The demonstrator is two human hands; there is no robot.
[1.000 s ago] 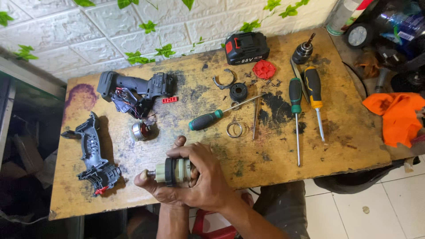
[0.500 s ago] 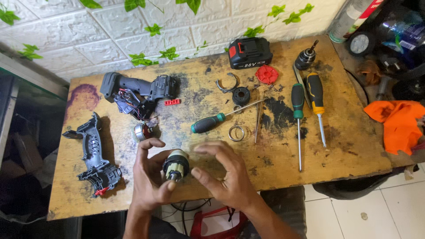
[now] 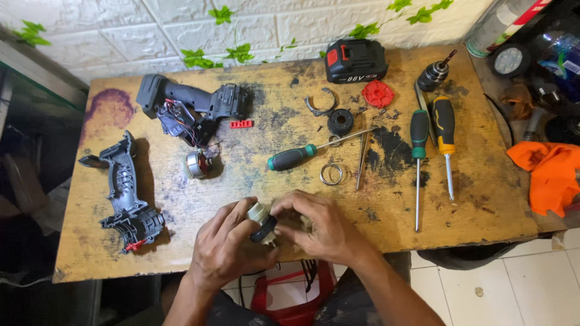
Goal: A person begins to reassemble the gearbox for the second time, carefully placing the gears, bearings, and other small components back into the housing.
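Both hands, left hand (image 3: 226,247) and right hand (image 3: 323,232), clasped around a drill gearbox (image 3: 261,222), probably, at the near edge of the workbench (image 3: 483,199). Risky: loose grip could drop small parts off that edge.

Rough stained wood table (image 3: 483,199), glossy metal rings (image 3: 331,174) (thin)

- The small cylindrical black-and-cream gearbox part (image 3: 262,222) now lies tilted on its side between both hands; half a second ago its round end faces the camera.
- The left hand (image 3: 226,247) now cups it from below and the left.
- The right hand (image 3: 320,226) closes in over its right end, where before it stands open; its fingertips seem to pinch it.
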